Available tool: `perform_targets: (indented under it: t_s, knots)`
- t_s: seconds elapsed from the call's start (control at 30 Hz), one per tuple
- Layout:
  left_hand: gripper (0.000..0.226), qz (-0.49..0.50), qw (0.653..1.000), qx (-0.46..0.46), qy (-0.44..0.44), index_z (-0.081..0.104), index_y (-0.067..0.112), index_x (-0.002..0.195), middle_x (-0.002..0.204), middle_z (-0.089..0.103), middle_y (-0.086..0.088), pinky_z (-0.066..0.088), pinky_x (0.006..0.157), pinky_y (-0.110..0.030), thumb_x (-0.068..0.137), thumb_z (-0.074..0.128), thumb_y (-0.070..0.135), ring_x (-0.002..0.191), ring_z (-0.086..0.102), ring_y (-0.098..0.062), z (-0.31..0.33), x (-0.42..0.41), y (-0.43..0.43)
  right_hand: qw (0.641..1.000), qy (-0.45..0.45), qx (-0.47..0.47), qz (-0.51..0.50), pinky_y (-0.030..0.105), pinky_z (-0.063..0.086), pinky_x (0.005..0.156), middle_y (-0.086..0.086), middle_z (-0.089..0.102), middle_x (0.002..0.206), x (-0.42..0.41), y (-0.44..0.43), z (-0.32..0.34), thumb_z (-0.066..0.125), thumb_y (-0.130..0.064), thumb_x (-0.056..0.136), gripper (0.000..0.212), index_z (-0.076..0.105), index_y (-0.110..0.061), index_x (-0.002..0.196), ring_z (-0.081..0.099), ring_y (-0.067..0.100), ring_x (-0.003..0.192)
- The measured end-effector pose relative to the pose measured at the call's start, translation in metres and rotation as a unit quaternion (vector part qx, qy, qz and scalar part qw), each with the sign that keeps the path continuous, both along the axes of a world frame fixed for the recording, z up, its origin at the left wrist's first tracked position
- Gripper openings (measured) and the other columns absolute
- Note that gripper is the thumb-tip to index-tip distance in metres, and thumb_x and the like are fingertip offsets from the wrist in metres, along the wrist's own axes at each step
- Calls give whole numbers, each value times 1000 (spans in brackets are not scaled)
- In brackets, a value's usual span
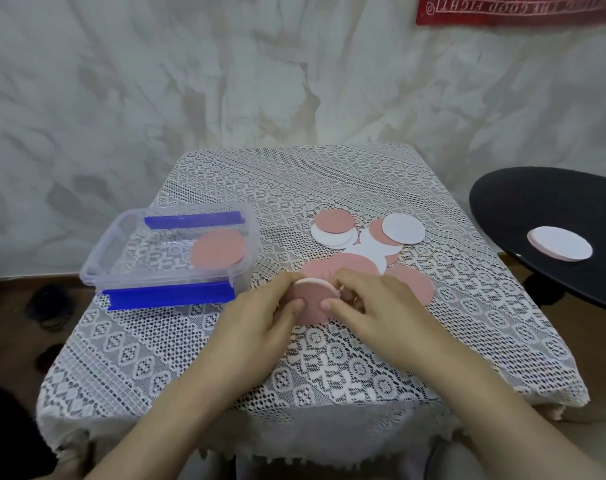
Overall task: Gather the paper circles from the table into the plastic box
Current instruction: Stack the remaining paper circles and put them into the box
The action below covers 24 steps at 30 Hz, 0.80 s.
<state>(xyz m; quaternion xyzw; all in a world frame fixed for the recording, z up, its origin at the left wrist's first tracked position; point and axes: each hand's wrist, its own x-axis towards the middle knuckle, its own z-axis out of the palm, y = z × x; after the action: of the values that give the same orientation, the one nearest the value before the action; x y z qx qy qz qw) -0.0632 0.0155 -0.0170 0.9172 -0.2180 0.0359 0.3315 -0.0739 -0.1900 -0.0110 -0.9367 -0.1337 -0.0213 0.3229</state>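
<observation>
I have a small stack of paper circles (310, 301) pinched between both my hands, pink face toward me, held just above the lace-covered worktop (329, 358). My left hand (260, 313) grips the stack's left edge, thumb on the front and fingers curled behind; my right hand (374, 303) grips its right edge the same way. Both hands are closed on that stack, so neither is free.

The plastic box (170, 252) is my landmark: a clear, open tub with blue clip handles on its near and far long sides, sitting to the left of my hands. Inside it, against the right end, lies one pink circle (218, 249); I cannot tell whether more lie under it.

To the right of the box, beyond my hands, the loose circles (363, 247) are scattered in an overlapping heap on the worktop, some pink side up, some white. Nearest the box in that heap is a pink one resting on a couple of white ones; further right a white circle overlaps a pink one. Closer to me, partly hidden behind my right hand, more pink circles lie flat.

Far to the right of the box, apart from the worktop, a round black table (536, 216) carries another small pile of circles (559, 248), white face up with pink edges showing beneath.
</observation>
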Motion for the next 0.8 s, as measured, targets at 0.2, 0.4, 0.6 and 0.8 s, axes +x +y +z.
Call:
perform_targets:
  t_s: [0.2,0.4,0.6,0.8]
  knots:
    - [10,2,999,-26,-30,51,38,109,81,64,11,48,64,-33,101,47,34,74,59,-6,2,-2,5,998,-50,-19,21,34,48,64,-13,60,74,-3,10,4,45,-45,103,15,55,-34,99,57,9,69]
    - [6,5,998,-42,-37,52,31,103,84,63,11,49,68,-39,102,48,28,78,59,-7,-1,-5,7,996,-45,-64,39,43,45,66,-9,54,77,-7,19,3,39,-39,106,16,40,-30,92,55,21,72]
    - [7,17,999,-24,-25,49,31,98,82,63,10,49,69,-43,102,47,25,74,58,-9,-10,-5,11,991,-20,-123,57,43,41,64,-10,48,82,-7,31,-3,38,-34,105,16,28,-30,93,56,28,78]
    - [5,37,995,-89,-9,52,30,100,76,64,4,49,66,-44,101,49,34,69,59,-12,6,-4,27,999,-31,-13,42,34,41,59,-8,54,68,-2,41,8,44,-43,103,23,44,-29,85,52,9,63]
